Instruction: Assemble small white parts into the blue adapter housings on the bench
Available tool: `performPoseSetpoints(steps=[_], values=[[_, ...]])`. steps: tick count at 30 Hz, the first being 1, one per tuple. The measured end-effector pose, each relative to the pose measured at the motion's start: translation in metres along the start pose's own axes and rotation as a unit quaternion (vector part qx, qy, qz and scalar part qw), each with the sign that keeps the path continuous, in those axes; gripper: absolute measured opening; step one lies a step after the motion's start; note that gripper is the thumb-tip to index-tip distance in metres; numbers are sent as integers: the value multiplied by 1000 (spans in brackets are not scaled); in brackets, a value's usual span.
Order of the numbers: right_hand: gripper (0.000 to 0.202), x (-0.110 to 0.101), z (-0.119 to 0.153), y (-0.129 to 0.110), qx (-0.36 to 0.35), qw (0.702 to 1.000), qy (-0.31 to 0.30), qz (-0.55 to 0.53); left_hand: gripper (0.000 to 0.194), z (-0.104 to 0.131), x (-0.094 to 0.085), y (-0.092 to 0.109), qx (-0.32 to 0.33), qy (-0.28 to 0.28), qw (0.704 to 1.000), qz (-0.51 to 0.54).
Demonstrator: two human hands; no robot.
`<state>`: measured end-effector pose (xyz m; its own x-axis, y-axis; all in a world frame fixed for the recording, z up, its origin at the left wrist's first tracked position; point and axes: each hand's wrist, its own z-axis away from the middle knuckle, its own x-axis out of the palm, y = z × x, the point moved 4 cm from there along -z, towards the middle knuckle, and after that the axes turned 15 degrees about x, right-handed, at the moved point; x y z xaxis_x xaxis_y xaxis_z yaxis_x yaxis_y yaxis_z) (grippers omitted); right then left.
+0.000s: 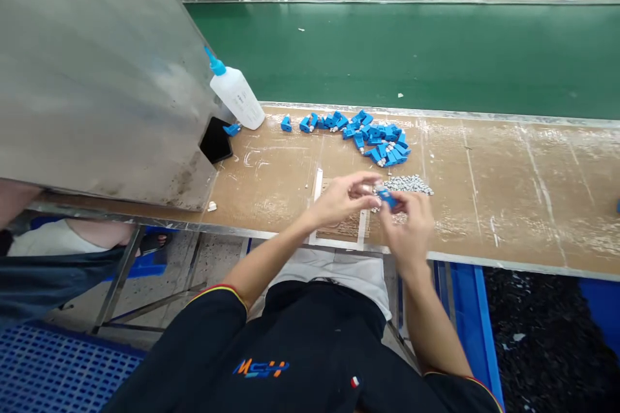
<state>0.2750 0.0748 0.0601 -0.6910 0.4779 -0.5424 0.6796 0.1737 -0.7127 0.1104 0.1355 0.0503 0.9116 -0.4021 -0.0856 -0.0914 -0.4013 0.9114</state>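
In the head view, my right hand (409, 222) pinches a small blue plastic part (386, 195) between thumb and fingers, above the board-topped bench (271, 187). My left hand (341, 197) meets it from the left, its fingers curled and the tips close to the part's pale end. Whatever lies between those left fingertips is too small and blurred to make out. Just behind my hands a pile of small grey-white pieces (411, 184) is spread out, partly covered by them. Farther back lies a heap of similar blue plastic parts (380, 139), several with white ends.
A white squeeze bottle (239, 98) with a blue nozzle stands beside a metal panel (111, 77) and a black pentagonal piece (216, 141). Green conveyor belt (411, 58) runs behind the bench. A blue crate (477, 316) of dark pieces is below right; another person's leg (97, 234) shows left.
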Motion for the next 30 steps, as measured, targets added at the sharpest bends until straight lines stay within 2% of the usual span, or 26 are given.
performPoseSetpoints(steps=[2, 3, 6, 8, 10, 12, 15, 18, 19, 21, 24, 27, 30], values=[[4, -29, -21, 51, 40, 998, 42, 41, 32, -34, -9, -23, 33, -48, 991, -122], [10, -48, -32, 78, 62, 994, 64, 61, 27, -50, -12, -34, 49, -70, 976, -200], [36, -108, -59, 149, 140, 973, 124, 135, 27, -83, -7, -65, 70, -158, 908, -382], [47, -137, -69, 178, 175, 959, 143, 170, 32, -93, 1, -74, 75, -195, 874, -438], [47, -146, -71, 188, 180, 957, 137, 182, 33, -96, 7, -73, 71, -203, 863, -457], [35, -131, -66, 185, 159, 968, 88, 173, 30, -96, 6, -63, 54, -191, 869, -453], [11, -83, -49, 168, 109, 983, -50, 138, 22, -83, -9, -39, 39, -152, 885, -439], [7, -46, -36, 153, 85, 980, -146, 102, 15, -43, -34, -10, 44, -87, 900, -425], [8, -40, -36, 150, 84, 979, -159, 96, 15, -24, -44, 1, 49, -39, 912, -405], [10, -35, -39, 145, 83, 978, -166, 95, 14, 19, -61, 18, 50, 56, 934, -350], [8, -32, -47, 142, 83, 974, -182, 105, 12, 80, -73, 32, 11, 153, 944, -293], [7, -27, -53, 141, 90, 966, -207, 126, 14, 117, -71, 35, -17, 177, 948, -266], [8, -27, -57, 140, 97, 960, -221, 138, 12, 129, -65, 38, -3, 154, 956, -248]])
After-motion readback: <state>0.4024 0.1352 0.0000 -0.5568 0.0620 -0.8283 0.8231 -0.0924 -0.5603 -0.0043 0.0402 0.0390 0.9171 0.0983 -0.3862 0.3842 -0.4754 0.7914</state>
